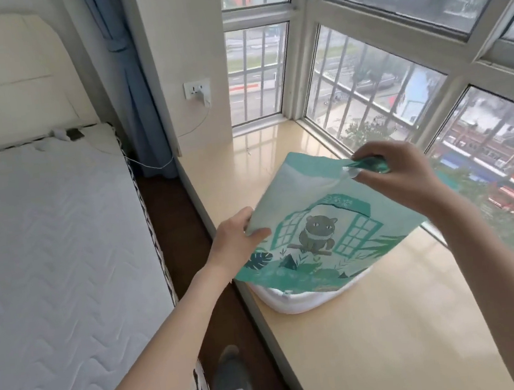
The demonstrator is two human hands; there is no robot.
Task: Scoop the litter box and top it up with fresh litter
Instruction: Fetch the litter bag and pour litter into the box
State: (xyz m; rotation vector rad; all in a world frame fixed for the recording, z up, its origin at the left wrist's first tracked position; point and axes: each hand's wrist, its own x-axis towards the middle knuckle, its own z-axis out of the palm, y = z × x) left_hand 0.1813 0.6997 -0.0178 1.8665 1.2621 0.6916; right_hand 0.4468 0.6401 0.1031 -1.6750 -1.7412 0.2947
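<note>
Both hands on the litter bag (pixel 315 236), standing on its white base on the pale window ledge. Left hand (pixel 237 234) pinched on the bag's left edge, thumb over the printed front and fingers behind, probably to steady the slack upper part and stop the bag from tipping toward the floor gap. Right hand (pixel 397 172) closed around the bunched top corner on the window side, knuckles up, with a little green-and-white film poking out of the fist (either a twisted-shut mouth or a tear tab, hard to say which). Held high and pulled taut between the two grips, so the front panel with the cat-in-a-window print stretches flat while the weight of the contents sags into the rounded bottom. Likely a grip for opening or for lifting the bag off the ledge, judged from the corner hold. No litter box and no scoop anywhere in view, so scooping and topping-up both apparently not under way here. Bed (pixel 55 237) close on the left, across a narrow strip of dark floor; barred windows (pixel 364 80) right behind the bag, leaving little room to swing it that way.
</note>
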